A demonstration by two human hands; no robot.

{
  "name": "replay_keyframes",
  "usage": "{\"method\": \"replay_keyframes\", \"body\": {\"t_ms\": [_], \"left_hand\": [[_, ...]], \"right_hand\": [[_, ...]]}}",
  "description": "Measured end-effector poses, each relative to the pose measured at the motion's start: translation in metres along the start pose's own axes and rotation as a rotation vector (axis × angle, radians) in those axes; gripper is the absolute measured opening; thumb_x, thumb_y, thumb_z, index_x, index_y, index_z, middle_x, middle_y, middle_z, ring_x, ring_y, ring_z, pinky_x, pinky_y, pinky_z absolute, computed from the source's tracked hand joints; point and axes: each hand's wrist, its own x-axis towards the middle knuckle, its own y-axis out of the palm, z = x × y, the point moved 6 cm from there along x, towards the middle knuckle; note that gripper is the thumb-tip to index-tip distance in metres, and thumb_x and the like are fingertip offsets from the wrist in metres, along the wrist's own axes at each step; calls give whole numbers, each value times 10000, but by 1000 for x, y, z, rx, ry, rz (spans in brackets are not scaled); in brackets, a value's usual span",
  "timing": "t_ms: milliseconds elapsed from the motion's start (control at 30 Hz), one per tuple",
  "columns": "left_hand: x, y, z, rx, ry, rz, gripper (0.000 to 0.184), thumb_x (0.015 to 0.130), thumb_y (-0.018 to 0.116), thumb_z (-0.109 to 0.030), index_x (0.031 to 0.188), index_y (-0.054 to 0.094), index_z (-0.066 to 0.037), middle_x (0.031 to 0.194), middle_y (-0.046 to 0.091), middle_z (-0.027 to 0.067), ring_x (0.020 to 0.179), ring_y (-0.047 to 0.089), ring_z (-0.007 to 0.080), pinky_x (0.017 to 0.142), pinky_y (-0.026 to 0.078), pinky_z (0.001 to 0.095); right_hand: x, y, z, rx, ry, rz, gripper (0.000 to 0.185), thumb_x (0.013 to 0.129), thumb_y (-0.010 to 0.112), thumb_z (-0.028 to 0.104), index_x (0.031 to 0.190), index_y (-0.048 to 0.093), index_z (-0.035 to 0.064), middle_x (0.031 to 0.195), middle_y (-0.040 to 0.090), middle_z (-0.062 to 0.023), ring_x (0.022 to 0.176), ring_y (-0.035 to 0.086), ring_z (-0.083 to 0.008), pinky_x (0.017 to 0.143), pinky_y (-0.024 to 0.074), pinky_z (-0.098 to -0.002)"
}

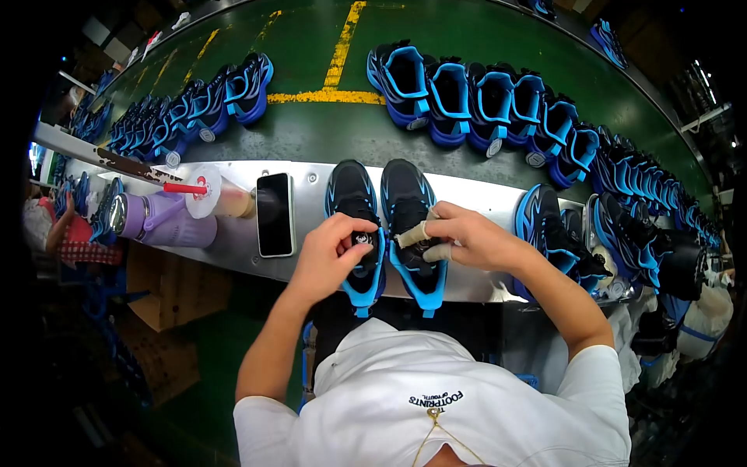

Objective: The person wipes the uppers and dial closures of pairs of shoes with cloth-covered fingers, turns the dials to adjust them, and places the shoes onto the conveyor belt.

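Note:
Two black-and-blue sneakers stand side by side on the metal ledge, toes pointing away from me. My left hand (pixel 331 253) has its thumb and index finger curled at the opening of the left sneaker (pixel 350 183), beside a small round mark on the tongue or insole. At the opening of the right sneaker (pixel 406 180), my right hand (pixel 463 235) grips near the tongue, with pale covers on some fingertips. Exactly which part each hand pinches is partly hidden by the fingers.
A phone (pixel 275 214), a drink cup with a red straw (pixel 232 201) and a purple bottle (pixel 183 222) stand to the left. More sneakers (pixel 545 222) sit at the right. Rows of sneakers (pixel 490 105) line the green belt (pixel 311 140) ahead.

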Motion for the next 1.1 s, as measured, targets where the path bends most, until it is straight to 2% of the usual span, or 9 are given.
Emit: {"method": "replay_keyframes", "body": {"t_ms": [133,300,500,667,733,800,867,967,1100], "left_hand": [[-1,0,-6,-37,-17,-33,320,773,736,-37,1086,672,-45,828,518,18,685,477,111,657,417,236],[0,10,-3,8,16,-32,387,775,744,-34,1149,648,-51,854,511,11,713,474,91,656,409,222],[-5,5,-11,-39,35,-187,284,775,740,-36,1052,672,-32,849,531,19,708,485,95,648,419,226],[1,13,-3,-56,-5,-35,313,778,728,-37,1083,656,-28,838,529,31,716,497,107,656,431,243],[0,11,0,-115,-24,8,308,787,716,-29,1089,656,-27,843,540,36,716,505,115,658,437,246],[-13,11,-27,198,238,-269,257,837,658,-5,1094,657,-22,927,609,87,764,555,139,693,464,256],[-35,15,-50,22,161,-353,218,897,607,-24,1110,656,-12,964,629,91,789,583,145,670,484,257],[-63,90,-37,-665,-445,248,232,1006,501,-103,1171,593,32,1161,623,118,797,630,143,603,512,239],[-50,125,-36,-1088,-681,206,316,1027,482,-197,1229,520,44,1296,550,167,908,667,214,585,522,261]], "right_hand": [[-3,6,-9,-212,72,-121,308,782,766,259,1050,680,135,873,569,-110,879,595,-285,759,486,-355],[9,-2,5,-270,-329,-135,543,845,655,162,1368,519,219,846,580,-55,713,602,-306,665,507,-389],[11,12,-11,-394,-110,-6,541,859,664,278,1379,521,225,806,548,-60,695,587,-280,602,471,-400],[3,8,-1,-378,-274,-4,537,847,673,251,1368,543,239,746,523,-66,726,576,-282,643,472,-411],[5,17,-3,-366,-137,51,562,852,661,229,1394,523,267,759,535,-71,728,577,-290,662,480,-396],[4,15,-7,-316,46,157,583,859,662,225,1417,507,294,792,563,-76,747,586,-295,709,492,-380],[1,6,-13,-332,-38,45,621,842,650,200,1430,485,317,813,566,-70,754,586,-291,674,498,-371],[-3,6,-4,-419,-253,-44,691,832,652,227,1468,411,352,773,516,-62,730,554,-276,588,473,-384],[6,4,-20,-266,-23,110,654,851,643,268,1463,425,352,776,516,-76,734,569,-271,613,480,-386]]}}
